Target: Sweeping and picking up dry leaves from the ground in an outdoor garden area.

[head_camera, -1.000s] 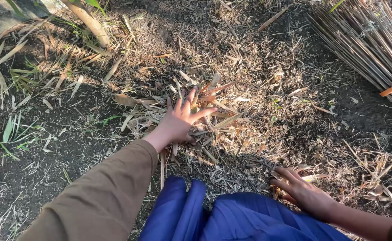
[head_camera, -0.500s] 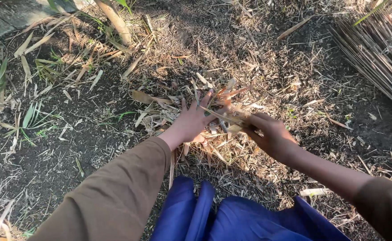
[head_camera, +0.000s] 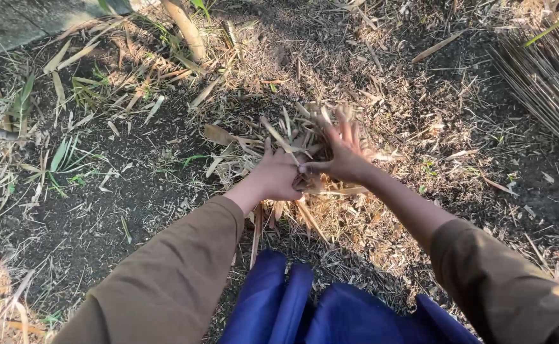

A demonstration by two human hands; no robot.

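- Dry leaves (head_camera: 305,137) lie in a heap at frame centre, on dark soil (head_camera: 133,210).
- My left hand (head_camera: 279,175) lies flat on the heap's near side, fingers loosely curled into the litter; whether it actually grips any, I cannot tell.
- My right hand (head_camera: 343,150) spreads wide over the top, fingers splayed, holding nothing firmly.
- To gather well, I judge both palms should press inward from opposite sides, scooping low so loose bits don't slip out.
- Broom (head_camera: 547,70) sits at upper right, well apart.
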